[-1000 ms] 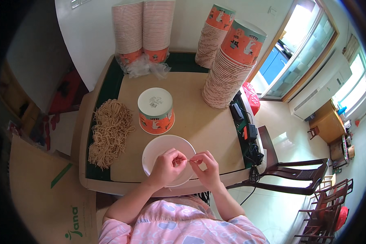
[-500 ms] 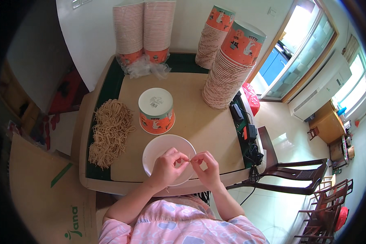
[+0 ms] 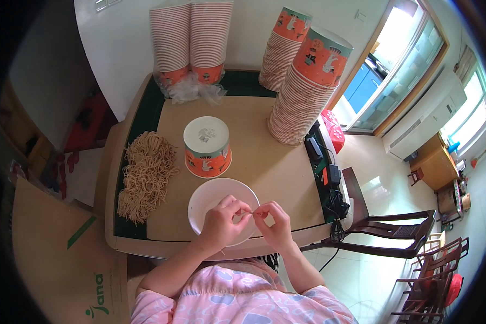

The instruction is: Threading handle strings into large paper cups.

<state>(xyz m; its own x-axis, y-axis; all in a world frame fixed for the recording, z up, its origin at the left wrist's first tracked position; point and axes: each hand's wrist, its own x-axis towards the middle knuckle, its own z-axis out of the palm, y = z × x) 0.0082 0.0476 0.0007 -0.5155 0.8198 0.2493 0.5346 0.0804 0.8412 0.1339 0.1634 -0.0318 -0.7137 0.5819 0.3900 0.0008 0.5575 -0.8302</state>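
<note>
Hands [image 3: 221, 224] nearly unmoved, string end [image 3: 223, 251] downward

- A home, seemingly a living or dining room.
- At two o'clock, an open sliding glass door [image 3: 399, 81] reveals blue cabinets [image 3: 362, 90], kitchen-like.
- Near three o'clock, a wooden cabinet [image 3: 435, 154] stands close to a bright window [image 3: 472, 123].
- At four o'clock, a dark wooden chair [image 3: 391, 221] and more chairs [image 3: 436, 263] beyond stand on glossy pale floor [image 3: 380, 186].

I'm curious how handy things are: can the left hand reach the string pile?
Probably yes: between the left hand and the string pile lie only the bowl and bare table, though the hand's fingers are pinched.
</note>
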